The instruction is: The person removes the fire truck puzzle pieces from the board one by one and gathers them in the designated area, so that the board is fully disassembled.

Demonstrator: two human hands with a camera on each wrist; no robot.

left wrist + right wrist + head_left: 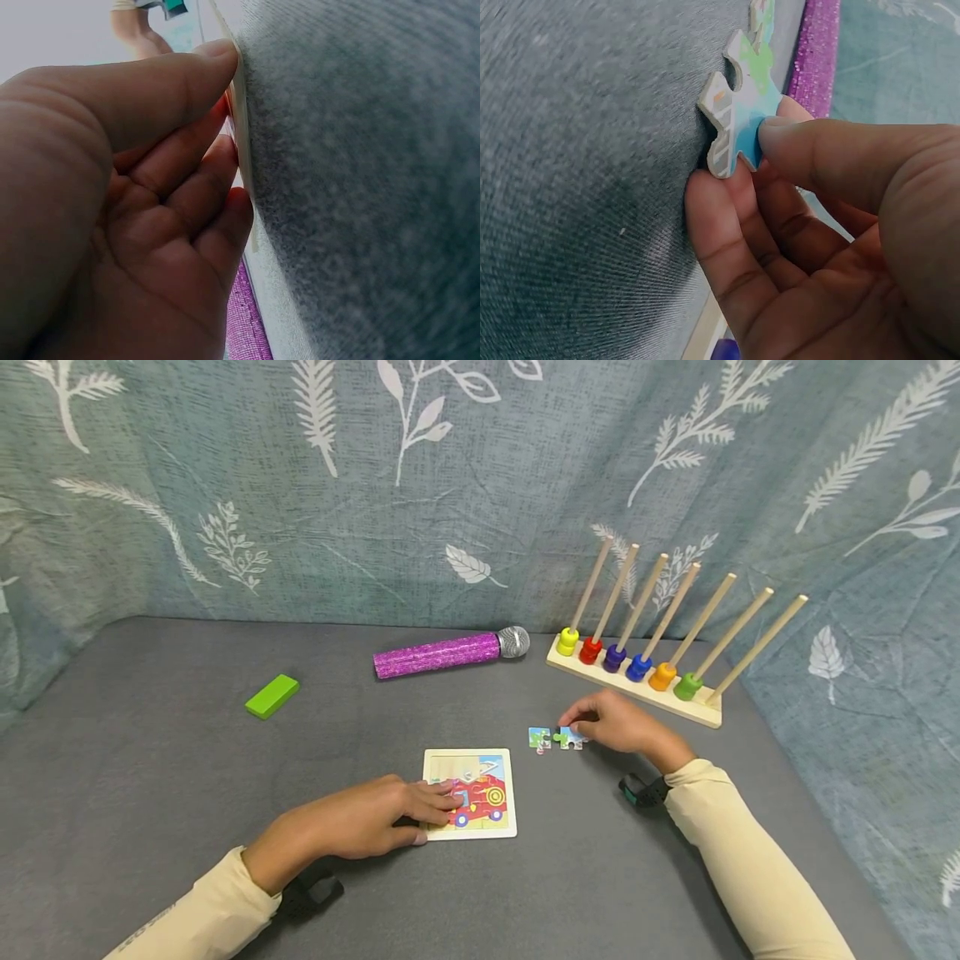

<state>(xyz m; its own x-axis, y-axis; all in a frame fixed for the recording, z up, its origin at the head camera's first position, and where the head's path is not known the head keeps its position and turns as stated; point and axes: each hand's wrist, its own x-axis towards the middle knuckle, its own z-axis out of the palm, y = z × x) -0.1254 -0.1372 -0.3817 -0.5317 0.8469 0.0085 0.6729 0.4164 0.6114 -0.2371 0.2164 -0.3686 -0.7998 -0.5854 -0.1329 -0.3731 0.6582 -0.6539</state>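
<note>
Jigsaw on a table, with two hands at work. The puzzle board point(512, 810), a squarish pale wooden tray with a plain rim, lies flat on the grey cloth point(375, 910) in front of the person. Its picture shows a red truck with a yellow ringed disc on its side, blue-and-white wheels and a light blue window; blue sky and a whitish ladder shape fill the upper right, and the upper left shows bare wood. The left hand point(375, 818) rests over the board's left part, fingers extended and lying close together on the picture, thumb at the near left edge. To the right of the board, the right hand point(618, 722) pinches the held piece point(572, 735) between thumb and fingers. This piece has a blue face, a green patch with a knob and a grey-and-white striped strip bearing a small orange mark; its cut edge is pale, and the right wrist view shows it tilted. Just to its left lies the loose piece point(539, 737), green and blue with a pinkish knob on its near side; whether the two touch cannot be told. Beyond them lie a purple microphone point(442, 656) and a bead rack point(637, 681)
</note>
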